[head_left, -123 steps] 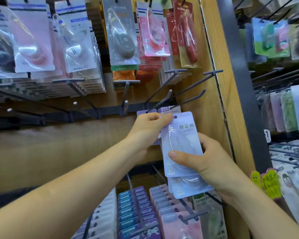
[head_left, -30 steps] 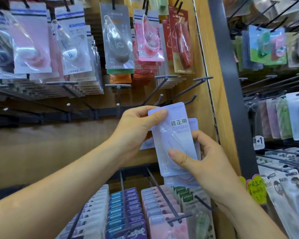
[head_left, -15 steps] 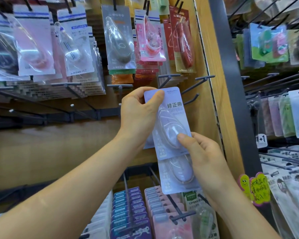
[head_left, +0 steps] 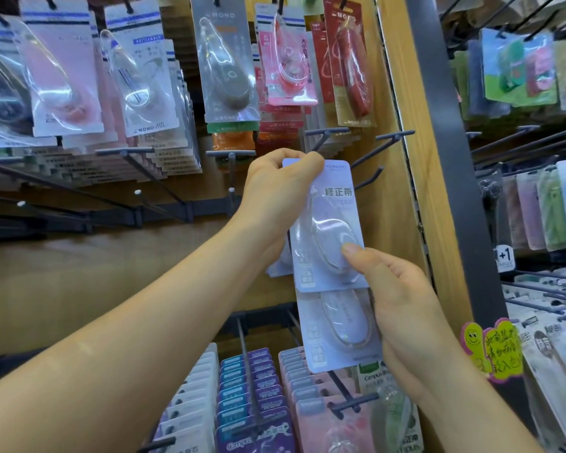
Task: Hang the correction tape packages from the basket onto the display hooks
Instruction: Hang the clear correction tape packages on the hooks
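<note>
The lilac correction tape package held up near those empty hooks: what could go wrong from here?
1. The left hand grips the front package at its top edge, hiding the hang hole, so it may miss the empty hook.
2. The right hand pinches it together with a lower package that sticks out below; that one might slip and drop.

Our bare left arm (head_left: 128,322) reaches up from seven o'clock toward the centre. There our left hand (head_left: 275,191) curls its fingers over the top edge of a pale lilac correction tape blister card (head_left: 337,204), pinching it. Our right forearm (head_left: 471,403) enters from five o'clock. Our right hand (head_left: 406,305) grips the card's right side, its thumb (head_left: 352,250) pressed on the clear blister.
</note>
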### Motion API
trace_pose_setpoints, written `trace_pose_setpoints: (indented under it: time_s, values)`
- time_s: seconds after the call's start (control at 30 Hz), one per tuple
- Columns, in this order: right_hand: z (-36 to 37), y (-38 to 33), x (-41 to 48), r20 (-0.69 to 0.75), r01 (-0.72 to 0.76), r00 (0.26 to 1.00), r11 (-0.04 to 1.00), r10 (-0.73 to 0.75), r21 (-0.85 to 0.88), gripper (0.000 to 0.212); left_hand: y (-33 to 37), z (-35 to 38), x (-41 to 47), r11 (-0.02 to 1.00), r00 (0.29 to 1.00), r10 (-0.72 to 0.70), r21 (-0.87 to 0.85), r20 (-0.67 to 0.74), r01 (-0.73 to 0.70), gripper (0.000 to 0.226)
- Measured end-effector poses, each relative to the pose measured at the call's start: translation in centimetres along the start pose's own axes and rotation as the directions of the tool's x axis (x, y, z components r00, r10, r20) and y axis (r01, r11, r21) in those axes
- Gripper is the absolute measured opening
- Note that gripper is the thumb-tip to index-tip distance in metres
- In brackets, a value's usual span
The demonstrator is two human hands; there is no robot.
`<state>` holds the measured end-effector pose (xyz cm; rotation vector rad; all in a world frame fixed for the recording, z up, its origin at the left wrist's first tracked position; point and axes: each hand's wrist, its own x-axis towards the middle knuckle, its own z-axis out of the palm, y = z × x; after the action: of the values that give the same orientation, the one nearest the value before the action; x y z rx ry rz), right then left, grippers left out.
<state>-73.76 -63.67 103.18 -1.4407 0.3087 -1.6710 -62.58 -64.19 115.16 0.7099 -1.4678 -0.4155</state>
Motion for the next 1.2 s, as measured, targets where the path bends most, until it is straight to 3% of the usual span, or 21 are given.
trace_pose_setpoints:
  time_s: [0.13,0.27,0.43,0.63,0.67,0.77,0.83,1.03,1.13,1.2]
  values:
    - [0.0,0.1,-0.1,0.045,-0.055,0.998,0.995,0.052,0.083,0.037,0.3,0.0,0.2,1.0,1.0,-0.024,0.02,-0.001,0.024,0.012]
    - [-0.1,0.5,-0.2,-0.036,0.053,0.998,0.998,-0.055,-0.032,0.031,0.0,-0.4,-0.4,0.988,0.987,-0.142,-0.055,0.07,0.146,0.01]
    - [0.0,1.2,-0.2,-0.095,0.189,0.973,0.963,-0.21,-0.194,0.027,-1.7,-2.8,-2.5,0.999,0.967,-0.001,0.049,0.256,-0.012,0.032]
    - [-0.9,1.9,0.2,-0.116,0.133,0.975,0.92,-0.188,-0.368,0.025,-3.4,-4.1,-1.4,0.99,0.976,-0.025,0.139,0.218,-0.006,0.036]
    - [-1.2,2.1,0.3,-0.142,0.113,0.971,0.897,-0.19,-0.427,0.027,-4.0,-4.1,-0.8,0.99,0.98,-0.043,0.139,0.197,0.016,0.036]
    - [-1.9,2.0,0.2,-0.155,0.063,0.967,0.781,-0.201,-0.622,0.068,-6.1,-4.2,1.5,0.983,0.988,-0.097,0.17,0.12,0.076,0.036]
    - [-2.3,1.8,0.0,-0.122,0.067,0.972,0.739,-0.199,-0.67,0.083,-7.4,-4.6,2.9,0.976,0.987,-0.131,0.189,0.09,0.112,0.038]
    - [-2.8,1.0,-0.2,-0.243,0.051,0.937,0.783,-0.253,-0.619,0.095,-11.1,-5.3,5.1,0.947,0.983,-0.183,0.274,0.029,0.168,0.026]
    - [-2.8,0.8,-0.4,-0.222,0.091,0.933,0.784,-0.282,-0.614,0.096,-12.5,-4.7,5.8,0.937,0.977,-0.211,0.293,0.033,0.192,0.012]
    - [-2.8,0.7,-0.6,-0.196,0.078,0.954,0.824,-0.225,-0.561,0.103,-13.3,-4.5,6.4,0.932,0.975,-0.219,0.303,0.027,0.201,0.008]
